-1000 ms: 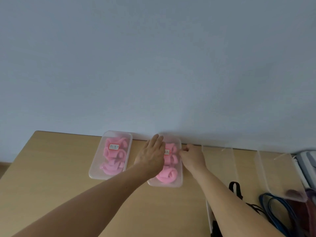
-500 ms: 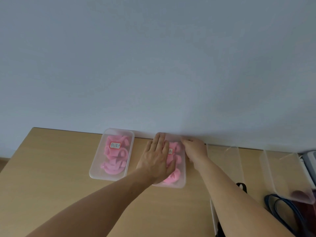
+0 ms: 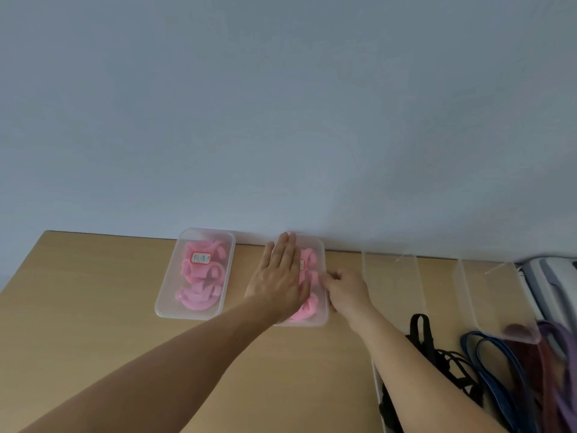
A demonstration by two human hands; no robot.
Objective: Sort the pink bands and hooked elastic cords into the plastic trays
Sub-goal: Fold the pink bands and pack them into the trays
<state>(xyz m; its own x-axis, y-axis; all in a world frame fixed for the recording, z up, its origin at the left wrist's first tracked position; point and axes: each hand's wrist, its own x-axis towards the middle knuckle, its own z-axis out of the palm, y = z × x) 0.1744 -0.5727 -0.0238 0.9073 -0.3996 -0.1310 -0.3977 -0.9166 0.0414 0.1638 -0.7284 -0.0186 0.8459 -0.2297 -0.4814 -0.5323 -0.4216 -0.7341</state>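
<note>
Nearest us, down and to the right of the shallow clear plastic tray (image 3: 323, 254), a tangle of black hooked elastic cords (image 3: 437, 354) lies unsorted on the light wooden counter (image 3: 93, 307). Dark blue loop bands (image 3: 499, 364) lie further right.

Up at the tray now. The left hand (image 3: 278, 282) lies flat over it, fingers straight and together, pressing down on the curled pink bands (image 3: 307, 307) inside. The right hand (image 3: 346, 292) is at the tray's right rim with its fingers curled round the edge.

This looks like squaring the tray up. It's thin, light plastic that should skate easily on smooth wood and flex if squeezed, so a hold on both long rims suits it best. The bands look soft, light and springy, so they could pop back up; a loose pinch on a loop will do.

The cords will likely stretch and snag, so take them by a hook, 1 at a time.

Left of the tray sits a labelled clear plastic tray (image 3: 165, 295) of bands, and to the right are 2 empty clear trays (image 3: 390, 276). Beyond it all is the plain grey-blue wall (image 3: 281, 120).
</note>
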